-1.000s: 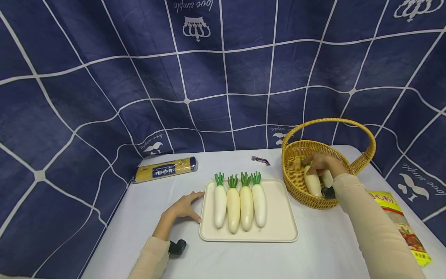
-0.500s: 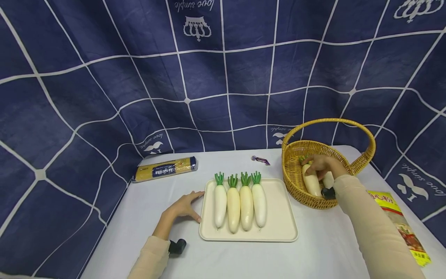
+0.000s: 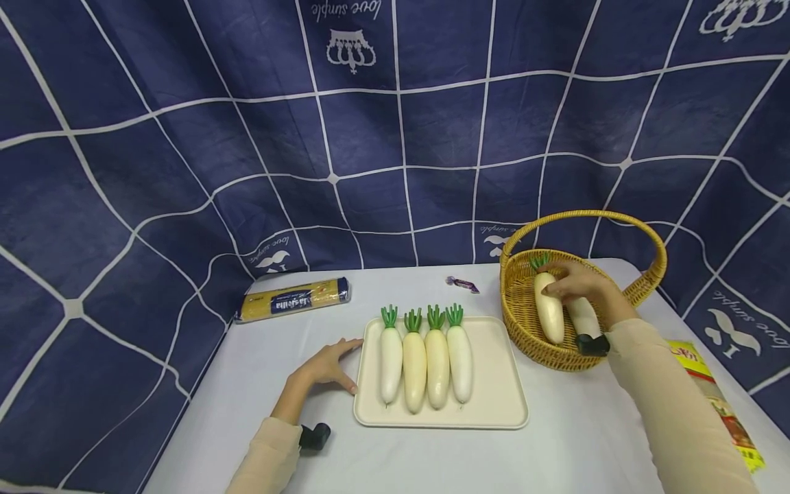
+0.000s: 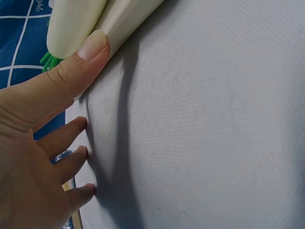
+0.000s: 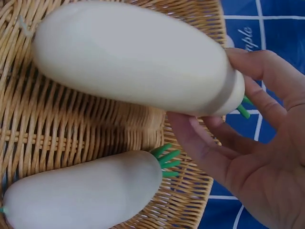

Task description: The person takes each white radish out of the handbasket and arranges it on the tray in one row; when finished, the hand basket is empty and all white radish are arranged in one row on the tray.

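My right hand [image 3: 577,285] grips a white radish [image 3: 548,309] near its green leafy end, inside the wicker basket [image 3: 521,336]. In the right wrist view the thumb and fingers close round the held radish [image 5: 138,57] from both sides. A second radish [image 5: 86,193] lies lower in the basket, partly under my hand in the head view. My left hand [image 3: 324,363] has its fingers spread, thumb and fingertip at the left rim of the cream tray [image 3: 494,384]. Several radishes [image 3: 414,370] lie side by side on that tray, leaves pointing away from me.
A pasta packet [image 3: 293,300] lies at the back left. The small purple wrapped candy [image 3: 462,283] sits behind the tray. A yellow and red food bag [image 3: 710,391] lies by my right forearm. The basket's tall handle [image 3: 583,214] arches over it, and a blue curtain [image 3: 370,137] hangs behind.
My right hand has lifted the radish slightly within the basket and moved a little right, uncovering more of the second radish. My left hand has stayed at the tray.
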Demonstrator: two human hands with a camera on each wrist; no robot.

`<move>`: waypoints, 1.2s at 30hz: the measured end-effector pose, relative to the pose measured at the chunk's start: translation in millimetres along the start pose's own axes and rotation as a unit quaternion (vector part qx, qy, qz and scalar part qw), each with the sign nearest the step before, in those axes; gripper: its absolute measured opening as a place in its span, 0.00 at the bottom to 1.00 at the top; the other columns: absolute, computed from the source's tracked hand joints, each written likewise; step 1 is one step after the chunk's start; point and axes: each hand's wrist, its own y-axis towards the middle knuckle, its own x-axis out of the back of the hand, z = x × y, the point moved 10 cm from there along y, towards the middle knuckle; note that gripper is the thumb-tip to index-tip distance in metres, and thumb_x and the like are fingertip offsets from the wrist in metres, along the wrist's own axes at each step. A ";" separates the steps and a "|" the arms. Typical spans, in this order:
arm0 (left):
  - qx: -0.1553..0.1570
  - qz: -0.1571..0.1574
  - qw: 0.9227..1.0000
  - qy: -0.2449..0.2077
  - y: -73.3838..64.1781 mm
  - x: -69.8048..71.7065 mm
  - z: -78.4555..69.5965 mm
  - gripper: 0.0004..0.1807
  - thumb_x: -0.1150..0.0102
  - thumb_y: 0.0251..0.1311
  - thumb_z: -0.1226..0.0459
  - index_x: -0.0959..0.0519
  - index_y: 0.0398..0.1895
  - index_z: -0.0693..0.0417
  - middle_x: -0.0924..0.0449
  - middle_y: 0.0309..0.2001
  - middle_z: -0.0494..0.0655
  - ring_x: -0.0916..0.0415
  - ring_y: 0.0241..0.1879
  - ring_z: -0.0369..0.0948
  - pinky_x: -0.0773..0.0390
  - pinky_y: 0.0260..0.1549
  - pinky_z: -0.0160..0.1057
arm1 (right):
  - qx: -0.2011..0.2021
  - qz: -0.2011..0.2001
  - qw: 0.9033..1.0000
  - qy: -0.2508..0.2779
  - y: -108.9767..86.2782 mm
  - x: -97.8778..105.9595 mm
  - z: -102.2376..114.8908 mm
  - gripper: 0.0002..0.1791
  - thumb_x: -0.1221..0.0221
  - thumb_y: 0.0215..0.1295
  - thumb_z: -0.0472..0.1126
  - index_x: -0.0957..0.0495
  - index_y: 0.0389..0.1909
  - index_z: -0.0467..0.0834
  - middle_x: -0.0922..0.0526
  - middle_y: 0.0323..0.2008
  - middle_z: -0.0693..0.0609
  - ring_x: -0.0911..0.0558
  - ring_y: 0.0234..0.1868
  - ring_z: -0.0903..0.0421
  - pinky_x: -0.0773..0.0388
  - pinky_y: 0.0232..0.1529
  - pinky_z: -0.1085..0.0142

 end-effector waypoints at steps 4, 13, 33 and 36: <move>0.003 -0.001 1.000 0.000 -0.5 0.1 -0.1 0.56 0.19 0.22 0.58 0.33 0.66 0.51 0.42 0.68 0.64 0.48 0.67 0.64 0.45 0.60 0.68 | -0.019 -0.026 0.999 0.034 -6.3 4.0 1.0 0.40 0.38 0.57 0.39 0.46 0.67 0.31 0.33 0.52 0.26 0.20 0.37 0.50 0.18 0.38 0.53; 0.003 -0.001 1.000 0.002 -1.6 -0.4 -0.2 0.56 0.19 0.22 0.59 0.33 0.66 0.51 0.42 0.68 0.65 0.48 0.67 0.65 0.45 0.60 0.68 | 0.019 -0.050 0.998 0.043 -23.1 5.7 12.0 0.37 0.43 0.61 0.35 0.49 0.67 0.30 0.36 0.55 0.25 0.21 0.40 0.54 0.18 0.39 0.57; 0.015 -0.004 1.000 0.005 -1.0 -0.3 2.6 0.56 0.19 0.21 0.58 0.33 0.66 0.50 0.43 0.68 0.65 0.48 0.66 0.67 0.45 0.59 0.70 | 0.060 -0.104 0.991 0.055 -50.7 12.7 31.2 0.33 0.44 0.65 0.37 0.47 0.66 0.31 0.40 0.56 0.30 0.21 0.39 0.65 0.17 0.38 0.64; 0.014 -0.003 1.000 0.003 -0.6 -0.6 1.9 0.56 0.19 0.21 0.58 0.33 0.66 0.50 0.43 0.68 0.65 0.48 0.67 0.65 0.45 0.60 0.69 | 0.064 -0.104 0.991 0.050 -55.0 8.8 35.9 0.34 0.42 0.64 0.37 0.45 0.66 0.32 0.40 0.56 0.31 0.22 0.39 0.64 0.17 0.38 0.64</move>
